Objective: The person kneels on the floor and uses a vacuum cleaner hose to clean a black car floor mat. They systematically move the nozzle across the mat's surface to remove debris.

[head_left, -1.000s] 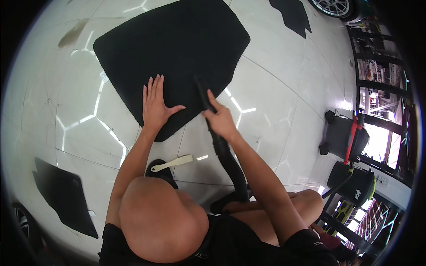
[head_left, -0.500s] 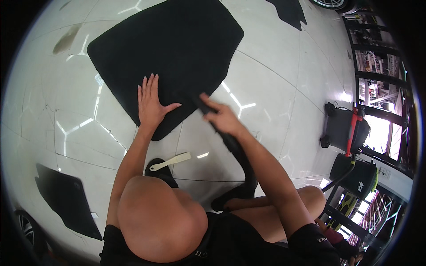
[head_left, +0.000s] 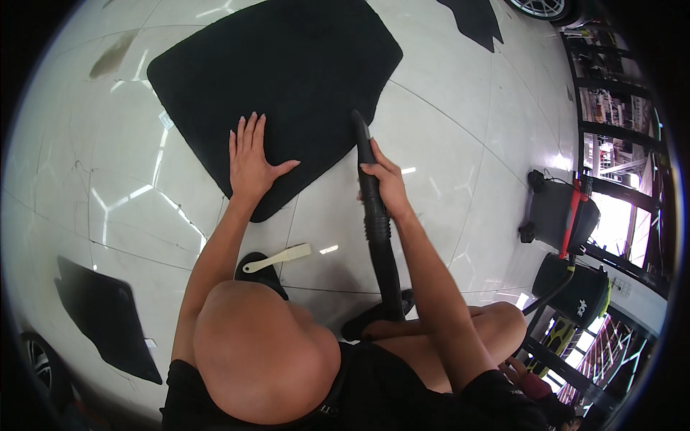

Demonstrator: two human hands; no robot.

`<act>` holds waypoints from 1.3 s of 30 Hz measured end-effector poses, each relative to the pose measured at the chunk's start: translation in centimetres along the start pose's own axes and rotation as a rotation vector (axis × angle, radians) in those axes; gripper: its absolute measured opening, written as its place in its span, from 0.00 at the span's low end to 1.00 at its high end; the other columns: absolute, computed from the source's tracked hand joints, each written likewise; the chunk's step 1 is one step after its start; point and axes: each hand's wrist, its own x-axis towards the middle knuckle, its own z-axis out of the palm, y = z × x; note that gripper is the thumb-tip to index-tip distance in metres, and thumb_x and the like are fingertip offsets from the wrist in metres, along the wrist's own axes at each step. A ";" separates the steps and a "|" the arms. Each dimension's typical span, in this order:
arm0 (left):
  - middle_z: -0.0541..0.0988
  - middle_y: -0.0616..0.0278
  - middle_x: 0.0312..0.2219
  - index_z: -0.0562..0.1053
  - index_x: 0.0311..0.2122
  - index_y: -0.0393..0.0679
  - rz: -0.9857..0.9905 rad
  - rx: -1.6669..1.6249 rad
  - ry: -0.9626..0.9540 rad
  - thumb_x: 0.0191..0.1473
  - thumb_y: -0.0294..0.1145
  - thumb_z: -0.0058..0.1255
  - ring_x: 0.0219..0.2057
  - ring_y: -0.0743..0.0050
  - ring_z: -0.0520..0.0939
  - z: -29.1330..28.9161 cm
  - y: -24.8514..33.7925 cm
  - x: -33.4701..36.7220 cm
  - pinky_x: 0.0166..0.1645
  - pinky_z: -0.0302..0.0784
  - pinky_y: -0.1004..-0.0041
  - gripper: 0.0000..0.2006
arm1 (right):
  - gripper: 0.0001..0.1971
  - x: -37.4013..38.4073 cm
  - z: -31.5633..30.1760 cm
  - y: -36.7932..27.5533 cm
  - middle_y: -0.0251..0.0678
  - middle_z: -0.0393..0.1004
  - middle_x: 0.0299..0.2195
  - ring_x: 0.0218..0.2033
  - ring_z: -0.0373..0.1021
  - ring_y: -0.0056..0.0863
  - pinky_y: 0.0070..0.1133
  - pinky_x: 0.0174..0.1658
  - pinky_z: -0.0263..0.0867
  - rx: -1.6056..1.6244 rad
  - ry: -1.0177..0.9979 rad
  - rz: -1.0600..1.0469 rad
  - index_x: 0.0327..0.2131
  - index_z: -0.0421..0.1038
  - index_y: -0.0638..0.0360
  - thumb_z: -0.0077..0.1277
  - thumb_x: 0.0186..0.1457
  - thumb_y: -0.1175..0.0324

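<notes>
A large black carpet mat (head_left: 287,72) lies on the glossy tiled floor ahead of me. My left hand (head_left: 253,161) rests flat on its near left part, fingers stretched out and thumb spread to the right. In my right hand (head_left: 386,178) is a black vacuum hose with a narrow nozzle (head_left: 366,147), fingers wrapped round it. The nozzle's tip meets the mat at its right edge. From my grip the ribbed hose (head_left: 384,266) runs down toward my right foot. A cream-coloured brush (head_left: 279,258) with a holed handle lies across my left shoe.
Another black mat (head_left: 108,316) lies at the left, near a car wheel (head_left: 43,366). A further dark mat (head_left: 471,21) and a wheel (head_left: 539,6) are at the far right. On the right stand a wheeled cart with a red handle (head_left: 573,219) and a dark bin (head_left: 571,291).
My right hand has swung the nozzle right and away from me, from the mat's near middle to its right edge. My left hand stays pressed on the mat.
</notes>
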 end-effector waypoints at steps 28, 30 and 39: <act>0.56 0.48 0.77 0.60 0.76 0.45 0.071 -0.001 -0.022 0.37 0.69 0.74 0.79 0.41 0.51 0.3 -0.6 0.1 0.80 0.42 0.40 0.65 | 0.43 -2.3 -1.1 -1.1 0.39 0.74 0.32 0.19 0.74 0.29 0.26 0.22 0.74 -0.092 0.013 0.022 0.77 0.59 0.47 0.56 0.57 0.68; 0.54 0.48 0.78 0.60 0.77 0.48 0.100 0.007 -0.067 0.31 0.72 0.76 0.79 0.39 0.49 -0.2 -0.2 0.2 0.80 0.41 0.37 0.69 | 0.43 -2.4 -0.7 -0.2 0.49 0.79 0.48 0.44 0.79 0.39 0.28 0.48 0.74 -0.449 -0.125 -0.045 0.77 0.58 0.50 0.57 0.57 0.68; 0.50 0.51 0.79 0.61 0.77 0.60 0.148 0.103 -0.275 0.19 0.72 0.78 0.80 0.39 0.44 -1.8 -0.3 0.5 0.79 0.38 0.32 0.74 | 0.42 -2.1 -1.8 -0.2 0.60 0.81 0.55 0.56 0.79 0.48 0.29 0.64 0.69 -0.631 -0.063 -0.060 0.76 0.58 0.55 0.56 0.57 0.67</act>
